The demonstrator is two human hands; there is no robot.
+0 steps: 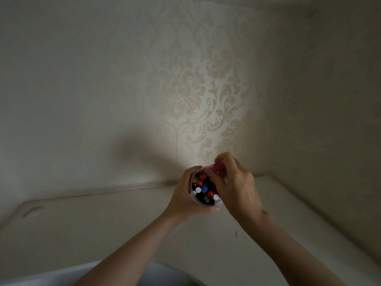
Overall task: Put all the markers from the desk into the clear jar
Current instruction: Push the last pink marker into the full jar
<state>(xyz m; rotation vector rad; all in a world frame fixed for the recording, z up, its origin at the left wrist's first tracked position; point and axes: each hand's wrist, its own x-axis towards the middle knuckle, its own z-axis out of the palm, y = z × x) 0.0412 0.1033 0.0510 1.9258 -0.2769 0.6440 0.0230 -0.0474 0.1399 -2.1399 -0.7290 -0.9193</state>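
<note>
I am sitting at a pale desk (123, 228) that is filling the lower part of my view, dim and mostly in shade, with a shallow oval dent (32, 211) showing near its far left corner and a few small dark specks (236, 234) lying on the right side. The desk is running into a corner where two walls are meeting; the wallpaper (198, 83) is carrying a pale damask pattern, and a patch of light is falling on it straight ahead while a soft shadow (142, 153) is spreading to the left of that patch. Something pale grey-blue (123, 273) is showing at the bottom edge between my forearms, and I cannot tell what it is. I am holding the jar (198, 201) up above the desk, tipped so its open mouth is facing me, and it is standing packed with markers (205, 189) on end, their caps showing red, blue, white, black and one yellowish ring. My left hand (185, 199) is wrapping round the jar from the left, fingers curled behind its wall and thumb lying under its near rim. My right hand (235, 182) is reaching in from the right over the jar's far rim, fingers bent and pinching a pink marker (216, 167) whose cap end is poking up just above the rim, its lower part hidden behind my fingers. Both forearms are bare and stretching up from the bottom of the view toward the jar.
</note>
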